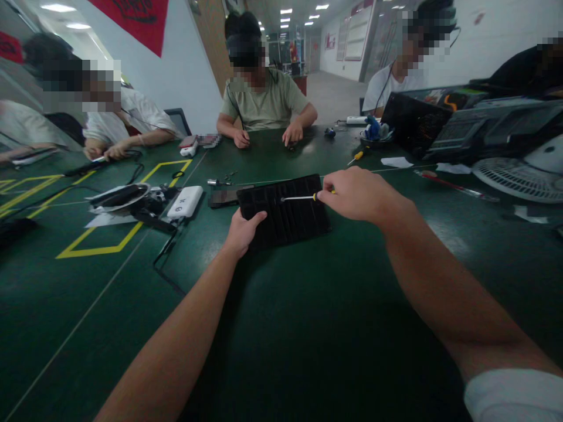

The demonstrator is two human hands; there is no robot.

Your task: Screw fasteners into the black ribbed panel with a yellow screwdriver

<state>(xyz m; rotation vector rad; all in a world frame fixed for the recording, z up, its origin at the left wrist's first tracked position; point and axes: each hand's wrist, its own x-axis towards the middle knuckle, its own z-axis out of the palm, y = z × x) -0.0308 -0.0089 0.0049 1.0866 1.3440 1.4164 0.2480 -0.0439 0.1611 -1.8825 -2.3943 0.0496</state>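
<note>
A flat black ribbed panel is tilted up over the green table in front of me. My left hand grips its left edge, thumb on the near face and the other fingers hidden behind. In my right hand is a screwdriver with a yellow and black handle, mostly covered by the fingers. Its metal shaft points left across the panel, and the tip meets a small round spot near the panel's upper middle. Just behind the panel's left side lies a dark flat object, partly hidden.
Left of the panel are a white power bank and a pile of cables and black parts. A second yellow screwdriver lies beyond my right hand. At right stand a white fan and black cases. Several people sit around the table.
</note>
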